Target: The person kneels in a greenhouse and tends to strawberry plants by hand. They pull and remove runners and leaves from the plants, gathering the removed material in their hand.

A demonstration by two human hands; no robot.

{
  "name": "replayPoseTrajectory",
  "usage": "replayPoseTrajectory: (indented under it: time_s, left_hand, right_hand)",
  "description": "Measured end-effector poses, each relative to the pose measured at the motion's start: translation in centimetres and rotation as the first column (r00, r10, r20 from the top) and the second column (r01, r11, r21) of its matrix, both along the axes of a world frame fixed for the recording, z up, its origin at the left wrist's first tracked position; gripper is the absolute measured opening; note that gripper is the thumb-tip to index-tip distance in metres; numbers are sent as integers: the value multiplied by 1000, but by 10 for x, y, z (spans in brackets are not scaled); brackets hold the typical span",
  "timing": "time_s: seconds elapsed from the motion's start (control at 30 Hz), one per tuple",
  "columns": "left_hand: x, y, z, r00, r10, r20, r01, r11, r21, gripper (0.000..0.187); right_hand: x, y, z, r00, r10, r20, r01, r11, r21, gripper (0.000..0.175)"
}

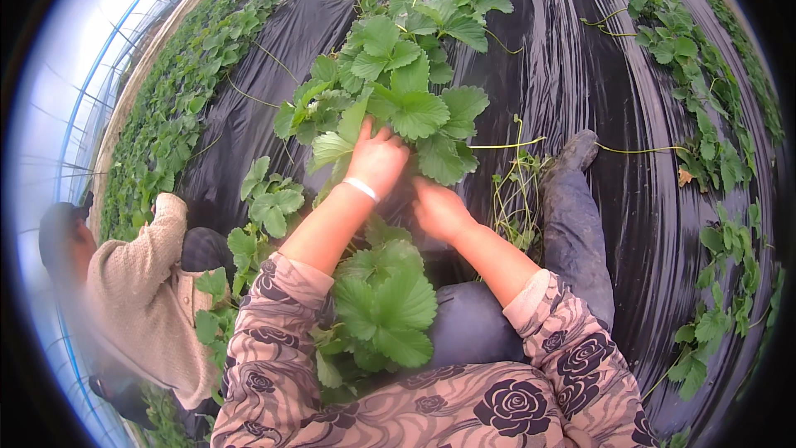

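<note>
In the head view, my left hand, with a white band at the wrist, reaches into a leafy strawberry plant. Its fingertips go in under the leaves, so what they touch is hidden. Just to the right and lower, my right hand is at the underside of the same plant with its fingers curled. Whether anything is between those fingers cannot be made out. Another strawberry plant grows between my forearms, close to my body.
Black plastic mulch film covers the ground. A heap of pulled runners lies beside my outstretched leg. On the left, a person in a beige knit top crouches by another plant row. A further row runs along the right.
</note>
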State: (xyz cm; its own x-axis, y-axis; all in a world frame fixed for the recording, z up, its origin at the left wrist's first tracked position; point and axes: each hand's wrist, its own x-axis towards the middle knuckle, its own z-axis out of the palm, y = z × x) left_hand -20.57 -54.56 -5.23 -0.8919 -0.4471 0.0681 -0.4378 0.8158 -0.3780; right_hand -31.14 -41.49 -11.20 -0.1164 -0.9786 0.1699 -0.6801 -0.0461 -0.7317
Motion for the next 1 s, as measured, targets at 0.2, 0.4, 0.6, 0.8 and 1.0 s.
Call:
replayPoseTrajectory:
  time_s: [0.2, 0.4, 0.6, 0.8, 1.0]
  left_hand:
    - [-2, -5, 3, 974, -163, -159, 144, 981, -127, 18]
    - [2, 25, 14, 959, -230, -164, 254, 957, 139, 13]
    - [-18, 16, 2, 987, 59, -152, 13, 902, 432, 12]
    - [-11, 9, -13, 967, 106, -231, 2, 905, 425, 10]
    - [-12, 22, -31, 986, -123, -117, 128, 991, 41, 10]
  right_hand:
    - [1, 25, 2, 977, 195, -85, -195, 981, 18, 23]
    - [-5, 39, 8, 982, 124, -145, -129, 991, -23, 32]
    - [-6, 37, 14, 948, 126, -292, -85, 985, 147, 23]
    - [-12, 41, 10, 880, 72, -469, -14, 992, 126, 24]
    - [-15, 52, 13, 913, 67, -403, -29, 994, 101, 31]
